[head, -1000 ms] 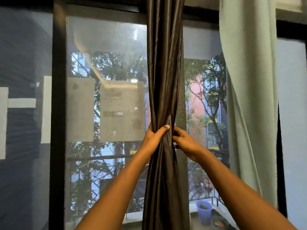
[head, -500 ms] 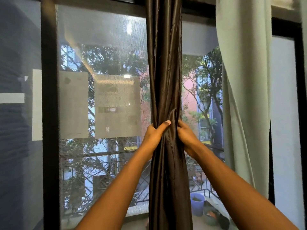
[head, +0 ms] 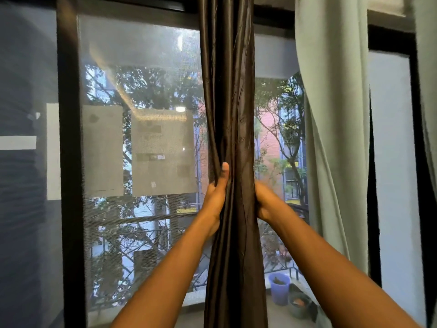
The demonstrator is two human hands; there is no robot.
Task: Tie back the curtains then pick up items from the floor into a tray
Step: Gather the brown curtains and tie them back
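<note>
At the window, between my two hands, hangs the dark curtain (head: pixel 233 114), gathered into one narrow bundle. My left hand (head: pixel 216 200) grips its left side; the thumb points up along the cloth and the fingers go behind it. My right hand (head: pixel 266 201) holds the right side, fingers curled behind the folds. Right of my right hand hangs a pale curtain (head: pixel 331 138).

The glossy dark-brown curtain (head: pixel 233 114) is plain; right of the grip hangs a pale green curtain (head: pixel 331 114), lower right a purple bucket (head: pixel 279 290).
</note>
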